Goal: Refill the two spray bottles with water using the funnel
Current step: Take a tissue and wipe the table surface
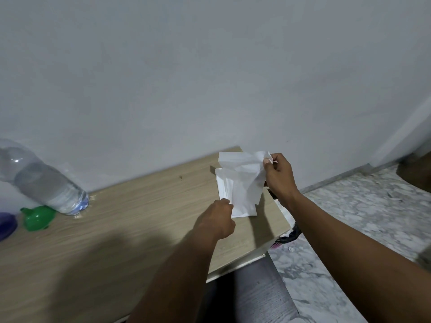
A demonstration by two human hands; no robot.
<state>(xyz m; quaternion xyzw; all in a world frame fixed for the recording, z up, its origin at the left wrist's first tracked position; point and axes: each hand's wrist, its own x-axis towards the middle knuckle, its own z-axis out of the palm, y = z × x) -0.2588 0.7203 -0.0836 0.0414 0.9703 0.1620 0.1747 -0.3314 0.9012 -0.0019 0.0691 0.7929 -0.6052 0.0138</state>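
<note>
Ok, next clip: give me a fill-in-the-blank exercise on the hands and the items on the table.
1. The right hand pinches a white ____ above the pack.
2. The left hand holds that pack on the ____ table.
3. The funnel near the water bottle is ____.
Missing words: tissue; wooden; green.

A white tissue pack (242,206) lies near the wooden table's (140,206) right end — marbled floor (349,217) beside, pale wall (210,78) behind.
</note>
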